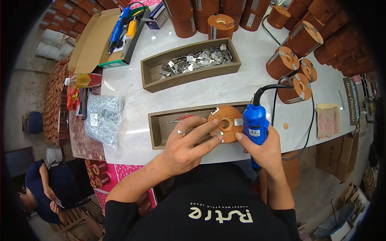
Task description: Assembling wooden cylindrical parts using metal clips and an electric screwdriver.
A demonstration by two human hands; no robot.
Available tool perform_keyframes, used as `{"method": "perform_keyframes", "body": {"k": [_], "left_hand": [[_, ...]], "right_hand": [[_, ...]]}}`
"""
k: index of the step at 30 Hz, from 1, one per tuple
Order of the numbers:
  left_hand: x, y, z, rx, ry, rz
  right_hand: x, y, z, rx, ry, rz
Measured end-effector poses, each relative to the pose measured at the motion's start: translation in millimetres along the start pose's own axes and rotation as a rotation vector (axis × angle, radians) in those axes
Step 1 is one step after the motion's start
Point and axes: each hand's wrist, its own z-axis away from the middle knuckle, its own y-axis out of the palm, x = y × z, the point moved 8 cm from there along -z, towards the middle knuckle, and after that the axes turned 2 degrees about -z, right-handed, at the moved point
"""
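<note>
A round reddish-brown wooden piece [230, 134] with a centre hole faces up over the near wooden tray [157, 130]. Small metal brackets [239, 122] sit around its rim. My left hand [183, 150] has its fingers on the piece's left side, at a bracket near the lower-left edge, and wears a ring. In my right hand [265, 150] is a blue corded electric screwdriver [255, 118], held upright beside the piece; the thumb touches the piece's edge. Part of a red-handled screwdriver [185, 117] shows in the near tray. The power tool's tip is hidden.
Flat metal brackets [197, 61] fill the far wooden tray [146, 76]. Wooden cylinders [282, 63] stand at right and back, with a black cable [310, 132] nearby. At left are a bag of screws [105, 116] and an open tool box [114, 64]. Another person [56, 188] sits lower left.
</note>
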Motion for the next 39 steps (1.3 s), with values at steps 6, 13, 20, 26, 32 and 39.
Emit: {"method": "perform_keyframes", "body": {"k": [6,13,20,26,32,39], "left_hand": [[10.2,5.3,6.3,-0.022,-0.025,0.116],[73.3,-78.9,39.9,-0.274,-0.260,-0.028],[211.8,-154.4,195.2,0.008,-1.116,-0.480],[240.2,-133.5,179.3,0.202,-1.225,-0.572],[246.1,-123.5,194.7,0.030,-1.050,-0.507],[259.1,-157.0,229.4,-0.358,-1.329,-0.183]], "right_hand": [[-1.1,2.4,-3.6,0.006,-0.030,0.023],[6.8,-15.1,9.3,-0.142,-0.131,-0.207],[20.9,-33.9,15.7,-0.123,-0.194,-0.215],[26.3,-32.5,23.9,-0.129,-0.203,-0.264],[32.7,-41.4,27.8,-0.118,-0.216,-0.286],[38.9,-55.0,35.5,-0.163,-0.286,-0.297]]}}
